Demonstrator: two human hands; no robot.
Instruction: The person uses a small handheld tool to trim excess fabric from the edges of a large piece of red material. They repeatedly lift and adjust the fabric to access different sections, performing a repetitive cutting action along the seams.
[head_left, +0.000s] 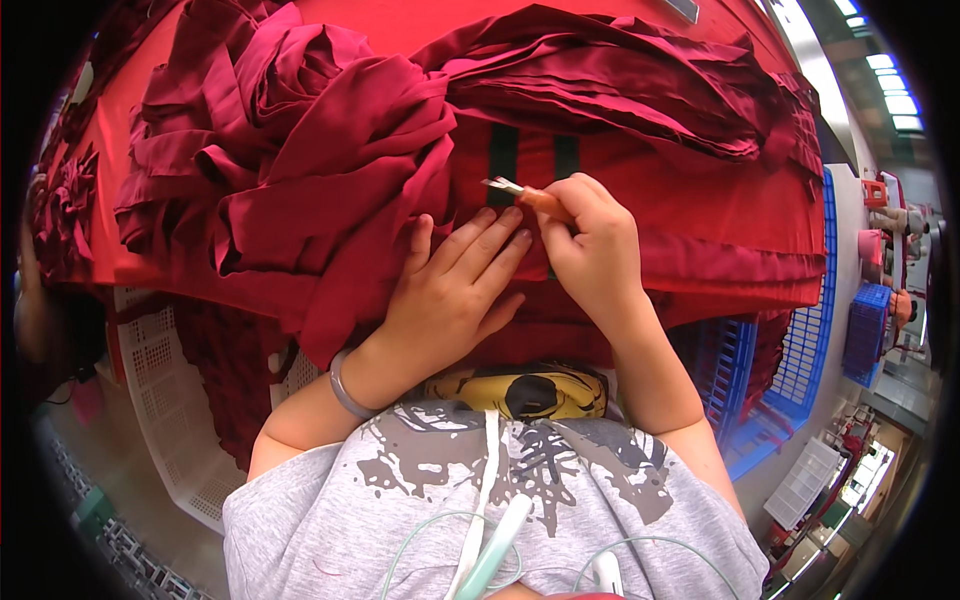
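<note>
My right hand (592,235) is closed around the orange-brown handle of a seam ripper (540,202). Its forked metal tip points left, just above the fingertips of my left hand (450,280). That left hand lies flat on dark red fabric, fingers stretched out and thumb apart. Beyond the fingertips, two dark green stripes (503,150) cross the red cloth. A big crumpled heap of crimson fabric (300,160) rises to the left of my hands. From it a gathered bundle of crimson strips (610,80) stretches to the right.
Red cloth covers the table (720,200). Below its near edge stand a white perforated basket (165,400) on the left and a blue plastic crate (800,350) on the right, both with dark red fabric. Farther right is another blue crate (866,330).
</note>
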